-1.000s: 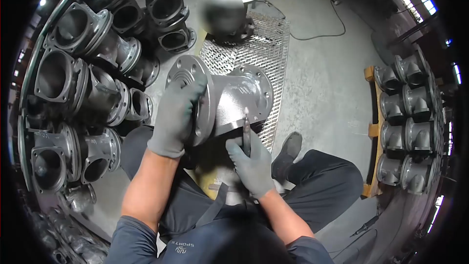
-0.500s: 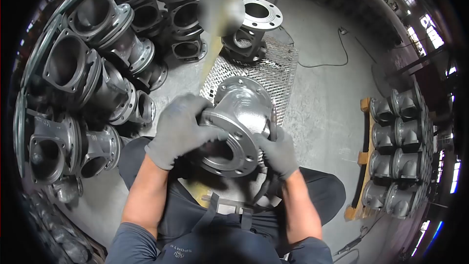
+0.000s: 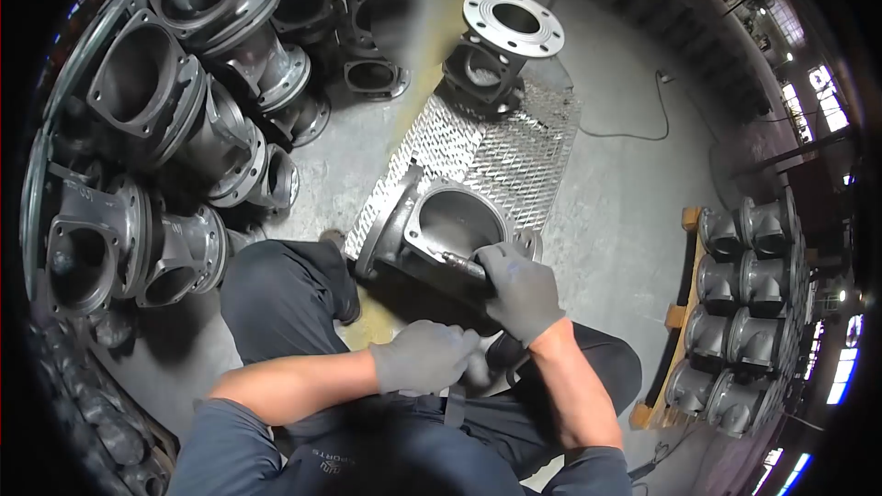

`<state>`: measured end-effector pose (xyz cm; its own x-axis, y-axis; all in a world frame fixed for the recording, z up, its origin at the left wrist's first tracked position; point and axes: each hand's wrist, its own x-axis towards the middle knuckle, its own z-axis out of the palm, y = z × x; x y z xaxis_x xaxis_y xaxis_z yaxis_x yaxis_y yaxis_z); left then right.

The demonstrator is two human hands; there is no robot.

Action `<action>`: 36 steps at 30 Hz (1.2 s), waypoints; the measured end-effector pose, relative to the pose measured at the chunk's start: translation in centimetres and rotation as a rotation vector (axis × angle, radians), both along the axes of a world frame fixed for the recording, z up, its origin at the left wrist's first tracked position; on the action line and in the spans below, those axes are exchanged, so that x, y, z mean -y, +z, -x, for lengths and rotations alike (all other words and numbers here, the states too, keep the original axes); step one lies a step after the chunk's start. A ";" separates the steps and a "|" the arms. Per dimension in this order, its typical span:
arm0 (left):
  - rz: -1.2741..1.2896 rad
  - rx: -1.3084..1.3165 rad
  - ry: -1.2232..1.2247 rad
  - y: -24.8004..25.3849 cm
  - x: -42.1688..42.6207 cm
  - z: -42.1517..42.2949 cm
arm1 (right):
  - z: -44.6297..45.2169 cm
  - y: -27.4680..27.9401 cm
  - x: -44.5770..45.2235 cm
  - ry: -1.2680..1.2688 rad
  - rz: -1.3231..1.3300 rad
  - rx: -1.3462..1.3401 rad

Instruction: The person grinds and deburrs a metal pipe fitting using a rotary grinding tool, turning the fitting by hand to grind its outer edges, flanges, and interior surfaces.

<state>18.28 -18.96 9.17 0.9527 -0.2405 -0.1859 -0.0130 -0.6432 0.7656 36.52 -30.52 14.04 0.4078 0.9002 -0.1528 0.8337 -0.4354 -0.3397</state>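
Note:
A grey cast valve body [image 3: 395, 253] lies on the mesh-topped stand in front of me, its wide square-flanged opening turned up and towards me. A round flange forms its left side. My right hand [image 3: 522, 292], gloved in grey, is closed round a slim die grinder [image 3: 467, 264], whose tip lies at the near rim of the opening. Below the casting, close to my lap, my gloved left hand [image 3: 424, 356] is closed with the fingers curled in. Whatever it may hold is hidden. A dark hose [image 3: 517, 369] runs down near both hands.
Another valve body with a bright machined flange [image 3: 513, 22] stands at the far end of the mesh stand [image 3: 524, 142]. Stacked castings [image 3: 188, 152] crowd the left. On the right, a wooden pallet [image 3: 675, 317] carries rows of castings. A cable [image 3: 634, 136] crosses the floor.
The valve body has been turned, so its square opening now faces up instead of the round flange facing me. My left hand has let go of it and dropped towards my lap.

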 end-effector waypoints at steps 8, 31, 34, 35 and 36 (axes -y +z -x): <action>0.260 0.205 1.226 5.7 -9.5 -1.4 | -2.9 1.5 -0.4 0.012 -0.117 -0.150; 0.300 -0.009 1.002 1.3 -12.2 -5.7 | -13.5 1.8 -7.6 0.204 0.320 0.023; 0.269 0.023 0.979 -0.2 -12.3 -5.4 | -13.6 1.2 -7.4 0.207 0.301 -0.004; 0.266 0.028 0.974 -0.2 -12.2 -5.4 | -13.7 1.1 -7.4 0.209 0.285 -0.015; 0.263 0.034 0.970 -0.2 -12.2 -5.4 | -13.6 1.2 -7.5 0.210 0.285 -0.013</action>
